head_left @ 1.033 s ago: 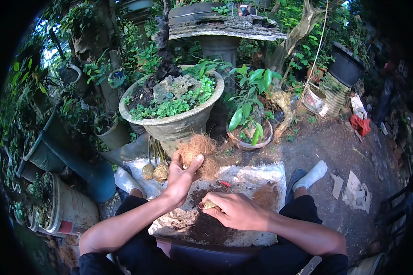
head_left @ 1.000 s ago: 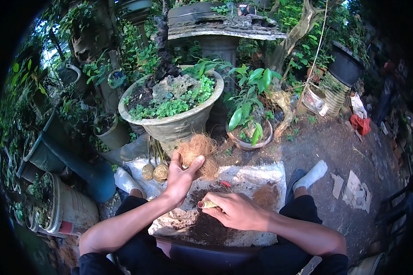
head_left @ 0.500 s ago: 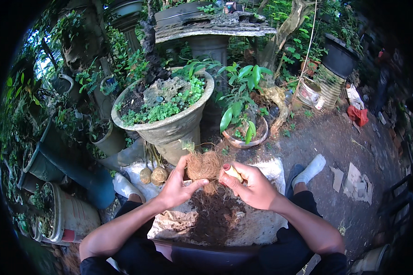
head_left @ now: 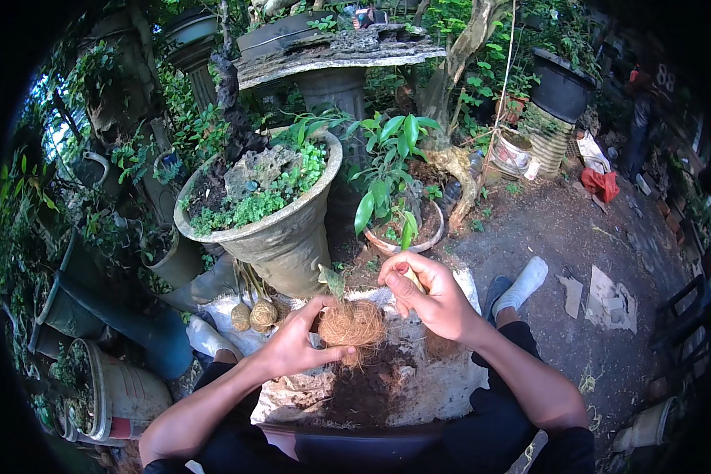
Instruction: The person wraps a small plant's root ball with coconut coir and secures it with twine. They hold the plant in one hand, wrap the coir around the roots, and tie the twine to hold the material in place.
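Note:
My left hand (head_left: 302, 341) grips a ball of brown coconut fibre (head_left: 352, 324) from its left side, thumb along the lower edge. A small green leaf (head_left: 332, 280) sticks up from the top of the ball. Up and to the right of it, my right hand (head_left: 434, 304) is closed around a small pale-yellow spool (head_left: 408, 274) with a reddish end. Any thread between spool and ball is too fine to make out. Below lies a whitish sack (head_left: 442, 387), with dark loose soil (head_left: 362, 395) on it under the ball.
Two finished-looking fibre balls (head_left: 262, 315) with stems lie at the sack's far left. Beyond stand a large stone planter (head_left: 280, 245) and a bowl pot (head_left: 403, 245) with a leafy plant. My feet flank the sack. A person (head_left: 646, 103) stands far right.
My right hand has drawn up and away from the ball with the spool. The ball sits slightly lower, and the leaf on top shows more plainly. The whole view has shifted a little.

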Action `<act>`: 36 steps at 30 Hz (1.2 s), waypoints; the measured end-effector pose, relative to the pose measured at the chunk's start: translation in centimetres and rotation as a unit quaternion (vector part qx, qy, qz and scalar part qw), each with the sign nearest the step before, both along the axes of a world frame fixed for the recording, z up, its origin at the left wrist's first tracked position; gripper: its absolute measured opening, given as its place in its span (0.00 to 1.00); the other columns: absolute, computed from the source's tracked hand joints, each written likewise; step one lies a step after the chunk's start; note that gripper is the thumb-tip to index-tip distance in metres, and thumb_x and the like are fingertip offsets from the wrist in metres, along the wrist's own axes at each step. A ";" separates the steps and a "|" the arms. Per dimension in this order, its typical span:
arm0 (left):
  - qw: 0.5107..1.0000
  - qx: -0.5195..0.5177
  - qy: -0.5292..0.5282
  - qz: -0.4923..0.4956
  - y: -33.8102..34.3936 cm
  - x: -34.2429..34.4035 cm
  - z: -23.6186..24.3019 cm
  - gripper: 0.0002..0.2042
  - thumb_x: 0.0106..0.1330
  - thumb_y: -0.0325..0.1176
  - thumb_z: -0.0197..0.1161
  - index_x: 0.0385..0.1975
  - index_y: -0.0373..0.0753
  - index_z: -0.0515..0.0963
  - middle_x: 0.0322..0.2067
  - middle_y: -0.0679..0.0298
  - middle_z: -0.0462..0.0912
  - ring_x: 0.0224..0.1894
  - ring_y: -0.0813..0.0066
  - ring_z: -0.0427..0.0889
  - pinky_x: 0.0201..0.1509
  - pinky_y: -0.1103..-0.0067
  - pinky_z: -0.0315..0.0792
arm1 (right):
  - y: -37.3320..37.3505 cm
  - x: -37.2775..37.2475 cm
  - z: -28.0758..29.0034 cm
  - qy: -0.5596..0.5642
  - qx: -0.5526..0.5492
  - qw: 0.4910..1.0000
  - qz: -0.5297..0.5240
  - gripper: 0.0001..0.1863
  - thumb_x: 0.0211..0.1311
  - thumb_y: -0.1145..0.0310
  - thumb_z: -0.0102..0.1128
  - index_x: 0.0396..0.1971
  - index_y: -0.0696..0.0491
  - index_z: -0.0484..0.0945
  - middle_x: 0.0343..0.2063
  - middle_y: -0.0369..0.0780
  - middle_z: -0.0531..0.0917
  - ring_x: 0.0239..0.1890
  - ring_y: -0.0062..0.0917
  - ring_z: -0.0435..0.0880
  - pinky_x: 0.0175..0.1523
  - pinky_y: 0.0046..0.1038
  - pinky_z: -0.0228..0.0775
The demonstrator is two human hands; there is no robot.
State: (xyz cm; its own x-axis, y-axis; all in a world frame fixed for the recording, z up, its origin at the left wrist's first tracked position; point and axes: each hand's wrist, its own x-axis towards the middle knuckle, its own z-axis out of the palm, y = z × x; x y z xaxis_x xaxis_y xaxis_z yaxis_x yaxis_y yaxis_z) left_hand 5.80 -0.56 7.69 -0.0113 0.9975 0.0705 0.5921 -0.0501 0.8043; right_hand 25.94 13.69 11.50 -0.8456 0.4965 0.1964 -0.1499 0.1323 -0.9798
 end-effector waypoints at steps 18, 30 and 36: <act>0.994 -0.019 -0.079 -0.078 -1.1 3.3 3.1 0.44 0.47 0.37 0.78 0.61 0.29 0.60 0.57 0.53 0.69 0.62 0.68 0.66 0.68 0.73 0.56 | 0.8 0.1 -2.2 -0.024 0.114 0.993 0.007 0.08 0.70 0.66 0.53 0.40 0.54 0.71 0.27 0.29 0.70 0.27 0.10 0.66 0.32 0.18 0.61; 0.976 0.000 -0.214 -0.047 -1.5 3.1 2.7 0.37 0.47 0.26 0.77 0.56 0.35 0.60 0.50 0.62 0.70 0.57 0.76 0.68 0.64 0.75 0.61 | -1.1 -1.2 -4.4 -0.020 -0.097 0.994 0.047 0.12 0.67 0.66 0.57 0.43 0.56 0.69 0.35 0.30 0.72 0.41 0.10 0.71 0.48 0.18 0.67; 0.916 -0.031 -0.399 -0.004 -1.6 3.3 2.0 0.36 0.52 0.22 0.73 0.58 0.37 0.59 0.52 0.61 0.71 0.55 0.75 0.72 0.60 0.74 0.69 | -0.8 -1.2 -5.7 -0.031 -0.187 0.973 0.133 0.22 0.64 0.67 0.60 0.55 0.55 0.67 0.49 0.34 0.75 0.52 0.15 0.74 0.57 0.22 0.70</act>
